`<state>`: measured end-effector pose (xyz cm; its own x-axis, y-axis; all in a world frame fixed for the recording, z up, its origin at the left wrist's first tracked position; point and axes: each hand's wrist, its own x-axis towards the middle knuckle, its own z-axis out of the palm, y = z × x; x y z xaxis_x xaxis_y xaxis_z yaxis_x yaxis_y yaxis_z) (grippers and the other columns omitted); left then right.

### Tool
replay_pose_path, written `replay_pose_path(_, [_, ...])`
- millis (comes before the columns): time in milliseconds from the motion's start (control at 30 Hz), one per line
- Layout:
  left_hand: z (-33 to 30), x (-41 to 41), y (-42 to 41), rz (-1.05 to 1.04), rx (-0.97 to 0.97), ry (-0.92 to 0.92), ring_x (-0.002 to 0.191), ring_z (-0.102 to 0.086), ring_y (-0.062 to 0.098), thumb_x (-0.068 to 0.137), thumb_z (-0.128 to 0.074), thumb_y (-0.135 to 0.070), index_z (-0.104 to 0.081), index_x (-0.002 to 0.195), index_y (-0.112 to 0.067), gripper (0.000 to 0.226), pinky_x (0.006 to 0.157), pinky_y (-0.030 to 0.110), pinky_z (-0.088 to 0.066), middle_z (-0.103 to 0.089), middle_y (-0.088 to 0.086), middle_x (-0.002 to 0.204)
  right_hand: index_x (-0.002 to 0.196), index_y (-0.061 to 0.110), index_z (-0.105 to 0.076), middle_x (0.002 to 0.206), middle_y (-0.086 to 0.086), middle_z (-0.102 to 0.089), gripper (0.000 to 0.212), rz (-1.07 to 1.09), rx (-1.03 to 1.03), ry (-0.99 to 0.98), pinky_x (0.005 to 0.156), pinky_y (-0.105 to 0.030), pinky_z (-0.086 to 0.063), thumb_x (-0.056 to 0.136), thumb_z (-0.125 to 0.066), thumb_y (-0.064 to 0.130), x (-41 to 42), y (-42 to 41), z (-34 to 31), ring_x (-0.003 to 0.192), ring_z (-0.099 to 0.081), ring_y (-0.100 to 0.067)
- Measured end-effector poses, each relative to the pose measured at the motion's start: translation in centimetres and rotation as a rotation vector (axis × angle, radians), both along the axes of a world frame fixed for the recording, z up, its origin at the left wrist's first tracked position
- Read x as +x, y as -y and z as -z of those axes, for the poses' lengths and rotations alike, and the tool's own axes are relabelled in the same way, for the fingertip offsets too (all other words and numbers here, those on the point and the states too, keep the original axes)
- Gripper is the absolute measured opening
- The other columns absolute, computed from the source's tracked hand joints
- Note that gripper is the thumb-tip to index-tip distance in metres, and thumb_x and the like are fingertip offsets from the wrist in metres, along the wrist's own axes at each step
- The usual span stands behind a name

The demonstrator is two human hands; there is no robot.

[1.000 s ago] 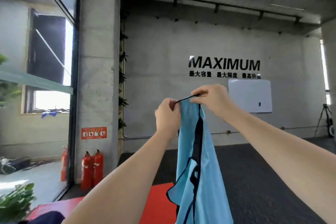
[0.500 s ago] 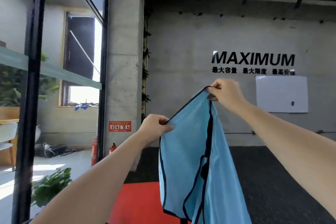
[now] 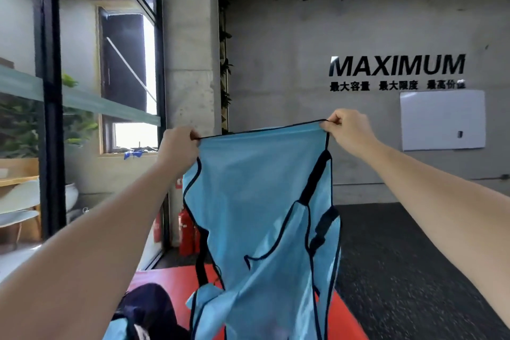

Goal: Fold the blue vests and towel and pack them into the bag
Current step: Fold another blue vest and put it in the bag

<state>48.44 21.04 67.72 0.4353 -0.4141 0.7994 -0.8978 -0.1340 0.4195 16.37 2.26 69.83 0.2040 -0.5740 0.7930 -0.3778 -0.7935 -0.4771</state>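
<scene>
the left hand (image 3: 180, 146) pinches one top corner of the blue vest (image 3: 259, 201); the right hand (image 3: 346, 132) pinches the other corner, well apart; the dark-trimmed edge runs taut between them; the vest hangs below both hands, above the red mat (image 3: 171, 279)

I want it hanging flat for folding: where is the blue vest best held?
By the two top corners of the blue vest, from above, as the left hand and right hand pinch it now: the dark-trimmed edge stretches taut and the cloth hangs open.
</scene>
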Motion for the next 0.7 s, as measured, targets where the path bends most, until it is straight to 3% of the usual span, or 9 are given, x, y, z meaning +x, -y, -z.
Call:
replay_pose_path(133, [3.6,0.5,0.2,-0.062,0.068,0.070,0.096,-0.061,0.026,0.092,-0.053,-0.003,-0.074,0.105,-0.013,0.026,0.074,0.030,-0.041,-0.070,0.005,0.105,0.084,0.012,-0.065,0.078,0.000,-0.065,0.021,0.008,0.052,-0.035,0.057,-0.021,-0.037,0.096,-0.068,0.029,-0.4,0.8,3.9,0.067,-0.054,-0.009])
replay_pose_path(267, [10.4,1.2,0.6,-0.056,0.121,0.052,0.090,-0.062,0.025,0.091,-0.049,-0.004,-0.076,0.102,-0.022,0.034,0.072,0.035,-0.051,-0.070,0.002,0.103,0.085,0.017,-0.068,0.084,0.005,-0.068,0.014,0.030,0.121,-0.144,0.058,-0.011,-0.035,0.095,-0.067,0.026,-0.3,2.2,11.3,0.076,-0.060,-0.009])
replay_pose_path(333, [15.1,1.0,0.8,-0.024,0.162,0.021,0.090,-0.064,0.025,0.089,-0.048,-0.004,-0.077,0.100,-0.025,0.037,0.078,0.039,-0.055,-0.070,-0.001,0.101,0.092,0.017,-0.070,0.092,0.001,-0.070,0.010,0.031,0.176,-0.250,0.062,-0.016,-0.039,0.096,-0.066,0.025,-0.2,3.1,16.3,0.083,-0.062,-0.017])
replay_pose_path(400, [21.1,1.0,1.3,0.049,0.266,-0.049,0.094,-0.065,0.023,0.089,-0.049,-0.004,-0.077,0.101,-0.025,0.037,0.084,0.040,-0.054,-0.072,-0.002,0.100,0.100,0.016,-0.072,0.099,-0.004,-0.072,0.015,0.023,0.263,-0.401,0.068,-0.031,-0.044,0.098,-0.063,0.028,-0.1,3.8,22.0,0.086,-0.064,-0.022])
replay_pose_path(533, [33.4,0.5,1.3,0.116,0.658,-0.115,0.108,-0.065,0.020,0.080,-0.051,-0.022,-0.072,0.110,-0.033,0.037,0.093,0.039,-0.051,-0.073,-0.007,0.109,0.120,0.011,-0.065,0.120,-0.007,-0.068,0.036,0.039,0.481,-0.777,0.087,-0.033,-0.044,0.093,-0.065,0.036,0.3,3.3,34.0,0.109,-0.063,-0.028])
replay_pose_path(600, [38.4,-0.7,0.7,0.126,0.788,-0.147,0.108,-0.064,0.016,0.083,-0.052,-0.025,-0.068,0.116,-0.036,0.039,0.094,0.036,-0.049,-0.071,-0.012,0.110,0.120,0.012,-0.064,0.119,-0.005,-0.068,0.041,-0.009,0.567,-0.829,0.091,-0.032,-0.044,0.087,-0.067,0.035,0.4,2.5,38.9,0.111,-0.062,-0.026])
replay_pose_path(700, [43.6,-2.5,0.2,0.147,0.806,-0.245,0.102,-0.066,0.019,0.082,-0.047,-0.023,-0.067,0.109,-0.037,0.037,0.088,0.039,-0.052,-0.072,-0.010,0.101,0.116,0.012,-0.066,0.111,-0.004,-0.070,0.037,-0.063,0.587,-0.806,0.083,-0.030,-0.044,0.088,-0.064,0.035,1.3,1.1,43.9,0.102,-0.064,-0.025])
